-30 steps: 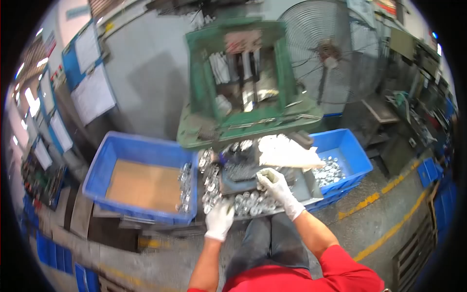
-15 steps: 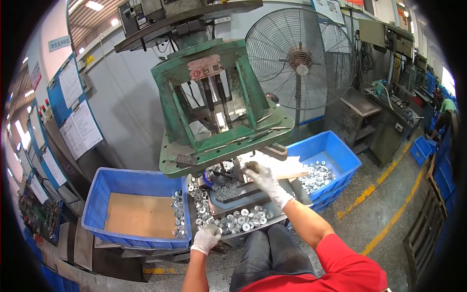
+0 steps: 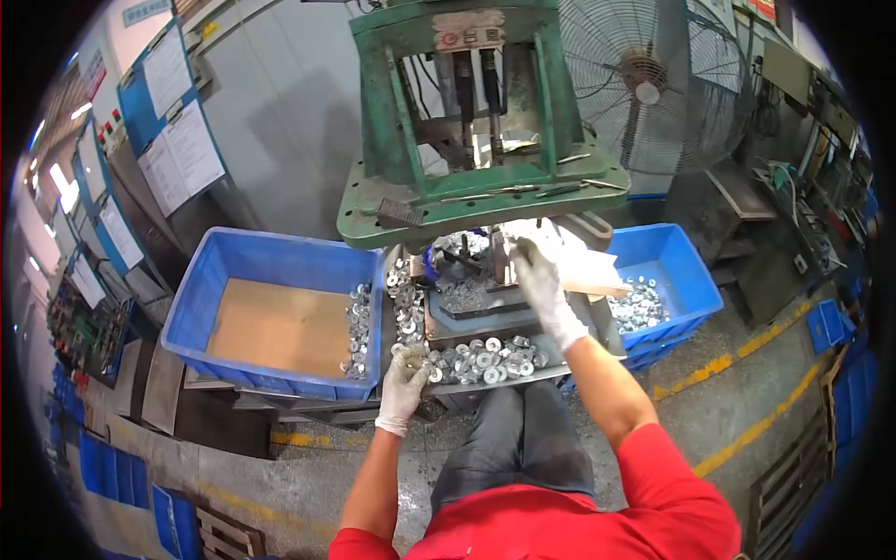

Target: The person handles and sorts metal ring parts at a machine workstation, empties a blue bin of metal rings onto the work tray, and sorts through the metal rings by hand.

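My left hand (image 3: 401,387), in a white glove, is at the left end of a pile of round metal parts (image 3: 490,359) on the front ledge. Its fingers are curled inward; what they pinch, if anything, is too small to make out. My right hand (image 3: 543,287), also gloved, reaches under the green press (image 3: 485,201), beside a dark upright block (image 3: 502,259) of the fixture. Its fingers look bent and pressed together, with their tips partly hidden. Metal chips (image 3: 462,297) cover the press bed left of that hand.
A blue bin (image 3: 280,245) on the left holds a cardboard sheet and some metal parts. Another blue bin (image 3: 686,280) on the right contains more parts. Loose parts (image 3: 408,308) line the bed's left side. A large fan (image 3: 644,84) stands behind.
The camera view has shifted down and left, so the bench sits higher in the picture. Both hands stay about where they were, left at the pile, right at the fixture.
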Available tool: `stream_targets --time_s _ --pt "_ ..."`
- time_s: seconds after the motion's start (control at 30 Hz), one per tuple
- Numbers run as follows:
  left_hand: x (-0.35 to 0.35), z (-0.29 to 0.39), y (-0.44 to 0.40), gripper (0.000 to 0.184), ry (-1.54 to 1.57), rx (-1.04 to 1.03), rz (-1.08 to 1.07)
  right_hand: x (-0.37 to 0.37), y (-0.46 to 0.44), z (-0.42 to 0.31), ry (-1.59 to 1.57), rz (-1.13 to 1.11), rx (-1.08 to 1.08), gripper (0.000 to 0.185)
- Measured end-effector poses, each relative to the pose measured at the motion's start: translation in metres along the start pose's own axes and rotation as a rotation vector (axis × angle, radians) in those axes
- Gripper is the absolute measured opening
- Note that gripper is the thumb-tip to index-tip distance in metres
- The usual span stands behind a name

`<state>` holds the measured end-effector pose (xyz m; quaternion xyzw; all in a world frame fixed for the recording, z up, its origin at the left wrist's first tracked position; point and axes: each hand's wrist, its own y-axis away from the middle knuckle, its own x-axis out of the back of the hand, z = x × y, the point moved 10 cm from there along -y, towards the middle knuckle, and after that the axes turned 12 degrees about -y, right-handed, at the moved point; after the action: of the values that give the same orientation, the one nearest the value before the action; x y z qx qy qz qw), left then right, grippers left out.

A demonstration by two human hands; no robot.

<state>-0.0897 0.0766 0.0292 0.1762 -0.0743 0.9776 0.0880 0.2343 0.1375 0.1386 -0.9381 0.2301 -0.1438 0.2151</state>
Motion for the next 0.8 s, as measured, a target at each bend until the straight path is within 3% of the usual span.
stream_targets --time_s 0.03,0.1,0.2,0.3,0.37,0.4,0.5,0.63,0.7,0.73,0.77,0.8 --pt "-0.002 0.004 0.0 0.043 0.147 0.028 0.03 -0.013 0.024 -0.019 -0.038 -0.202 -0.24 0.036" --pt "-0.009 0.008 -0.003 0.047 0.329 0.036 0.058 -0.029 0.053 -0.061 -0.142 -0.309 0.184 0.035" --pt "-0.021 0.008 -0.006 0.053 0.403 0.006 0.054 -0.027 0.087 -0.053 -0.233 -0.219 -0.112 0.029" --pt "-0.031 0.02 -0.005 0.059 0.259 -0.006 0.069 -0.055 0.118 -0.076 -0.139 -0.454 0.304 0.029" --pt "-0.042 0.035 -0.004 0.068 0.221 -0.011 0.065 -0.074 0.136 -0.073 -0.035 -0.632 0.268 0.028" --pt "-0.046 0.042 -0.004 0.069 0.229 -0.036 0.082 -0.081 0.144 -0.074 0.009 -0.702 0.351 0.031" --pt "-0.056 0.041 0.0 0.074 0.18 -0.049 0.111 -0.082 0.147 -0.066 0.069 -0.691 0.374 0.029" --pt "-0.074 0.066 0.008 0.066 0.086 -0.122 0.246 -0.059 0.133 -0.063 -0.013 -0.522 0.117 0.023" --pt "-0.084 0.081 0.015 0.065 -0.132 -0.197 0.308 -0.047 0.128 -0.044 -0.109 -0.405 -0.031 0.021" --pt "-0.091 0.087 0.015 0.067 -0.056 -0.18 0.231 -0.043 0.126 -0.026 -0.134 -0.374 -0.17 0.021" --pt "-0.09 0.093 0.017 0.06 -0.032 -0.287 0.329 -0.037 0.127 -0.007 -0.158 -0.338 -0.309 0.022" --pt "-0.087 0.105 0.017 0.052 -0.182 -0.346 0.294 -0.036 0.123 0.014 -0.274 -0.322 -0.259 0.022"
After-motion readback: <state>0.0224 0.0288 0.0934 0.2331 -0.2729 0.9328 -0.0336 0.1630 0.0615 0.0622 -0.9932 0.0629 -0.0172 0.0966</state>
